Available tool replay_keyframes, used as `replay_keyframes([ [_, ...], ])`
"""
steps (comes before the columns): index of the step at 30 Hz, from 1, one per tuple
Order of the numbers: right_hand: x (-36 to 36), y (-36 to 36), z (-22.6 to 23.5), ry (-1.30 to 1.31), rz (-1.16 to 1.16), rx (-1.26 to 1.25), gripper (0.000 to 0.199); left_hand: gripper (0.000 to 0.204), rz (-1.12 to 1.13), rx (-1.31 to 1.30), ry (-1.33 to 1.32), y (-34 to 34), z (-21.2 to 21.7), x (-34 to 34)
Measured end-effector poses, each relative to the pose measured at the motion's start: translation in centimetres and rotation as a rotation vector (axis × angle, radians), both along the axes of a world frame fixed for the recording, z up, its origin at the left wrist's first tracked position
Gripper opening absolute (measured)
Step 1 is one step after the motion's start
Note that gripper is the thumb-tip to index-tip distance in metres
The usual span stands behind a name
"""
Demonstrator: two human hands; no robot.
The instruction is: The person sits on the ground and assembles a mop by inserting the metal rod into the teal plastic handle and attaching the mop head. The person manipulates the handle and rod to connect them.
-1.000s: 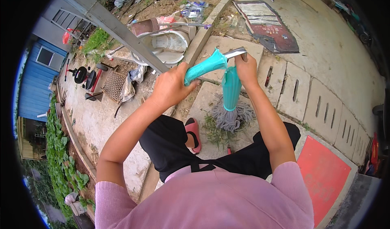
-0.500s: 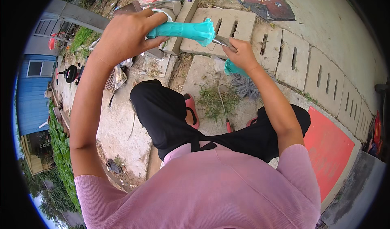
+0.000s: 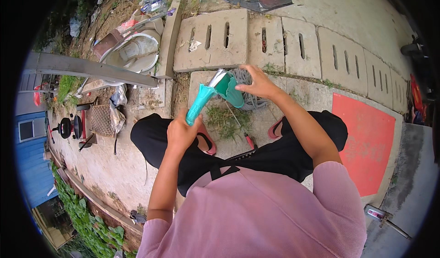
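My left hand (image 3: 182,133) is closed around the lower end of a teal plastic mop handle sleeve (image 3: 200,103), which tilts up to the right. My right hand (image 3: 257,81) grips the wider teal cone (image 3: 230,89) at the sleeve's top, where a short piece of grey metal pole (image 3: 216,78) shows. Grey mop strings (image 3: 251,100) hang just below my right hand, over the concrete. Both hands are in front of my knees, above a patch of weeds (image 3: 224,120).
Slotted concrete drain covers (image 3: 275,38) run across the top. A red mat (image 3: 366,143) lies at right. A white tub (image 3: 133,52) and a grey beam (image 3: 91,68) are at left. A red-handled tool (image 3: 248,141) lies by my pink sandals (image 3: 207,143).
My left hand has come down from high at the upper left to in front of my knees. The teal sleeve went from lying level to pointing steeply up.
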State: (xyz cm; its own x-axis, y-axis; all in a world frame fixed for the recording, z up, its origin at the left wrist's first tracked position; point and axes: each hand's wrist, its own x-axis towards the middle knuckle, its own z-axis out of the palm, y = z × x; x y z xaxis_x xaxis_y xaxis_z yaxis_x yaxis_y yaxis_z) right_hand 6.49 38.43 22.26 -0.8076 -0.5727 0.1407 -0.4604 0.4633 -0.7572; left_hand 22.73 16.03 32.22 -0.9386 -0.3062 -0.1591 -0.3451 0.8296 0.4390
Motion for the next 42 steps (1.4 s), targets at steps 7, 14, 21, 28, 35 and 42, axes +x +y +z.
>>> replay_keyframes([
  [7,0.1,1.5,-2.4,-0.496,0.067,0.164,0.048,0.023,0.353,0.586,0.14,-6.5,1.6,2.5],
  [14,5.9,-3.3,0.0,-1.056,0.079,-0.104,0.06,0.024,0.394,0.937,0.711,-5.5,5.6,4.8],
  [21,8.9,-7.4,0.9,-1.469,-0.098,-1.07,0.069,0.024,0.061,0.201,0.539,-1.8,0.4,7.4],
  [28,10.2,-4.0,-6.8,-1.615,-0.601,-1.197,0.079,0.028,-0.369,0.04,-0.108,1.9,-5.7,8.5],
  [35,8.8,1.5,-5.5,-1.47,-0.343,-0.136,0.097,0.031,-0.293,0.052,-0.183,1.1,-5.0,8.4],
  [42,5.8,-1.7,-4.0,-1.357,-0.693,-0.595,0.086,0.032,-0.248,0.164,-0.261,-0.4,-4.5,9.9],
])
